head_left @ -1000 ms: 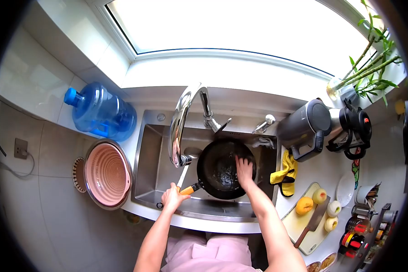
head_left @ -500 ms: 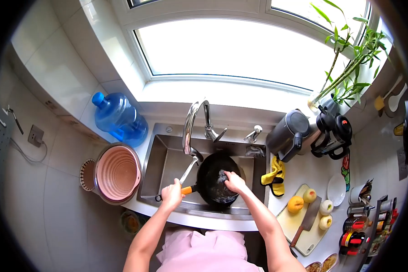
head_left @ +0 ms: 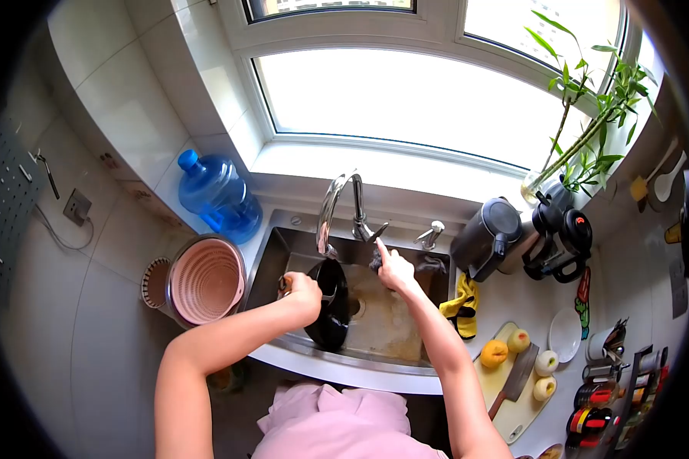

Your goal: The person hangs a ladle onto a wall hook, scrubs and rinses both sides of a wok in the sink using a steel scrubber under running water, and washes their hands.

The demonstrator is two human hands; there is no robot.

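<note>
In the sink (head_left: 283, 243) the black frying pan (head_left: 331, 317) is tilted steeply onto its side. My left hand (head_left: 302, 294) is closed at the pan's handle end; the handle itself is mostly hidden. My right hand (head_left: 396, 269) reaches to the lever of the chrome faucet (head_left: 331, 205), its index finger extended to touch the lever. A small dark clump, apparently a scrubber (head_left: 375, 262), is held under that hand's fingers. Brownish liquid lies around the drain (head_left: 357, 308). No water stream shows below the spout.
Left of the sink stand a pink colander (head_left: 204, 281) and a blue water jug (head_left: 220, 197). To the right are yellow gloves (head_left: 461, 307), a kettle (head_left: 488, 236), and a cutting board (head_left: 518, 417) with a cleaver (head_left: 519, 375) and several fruits.
My right hand has left the pan's inside and moved up to the faucet lever. The pan has swung left and tipped onto its side. The water stream from the spout is gone.
</note>
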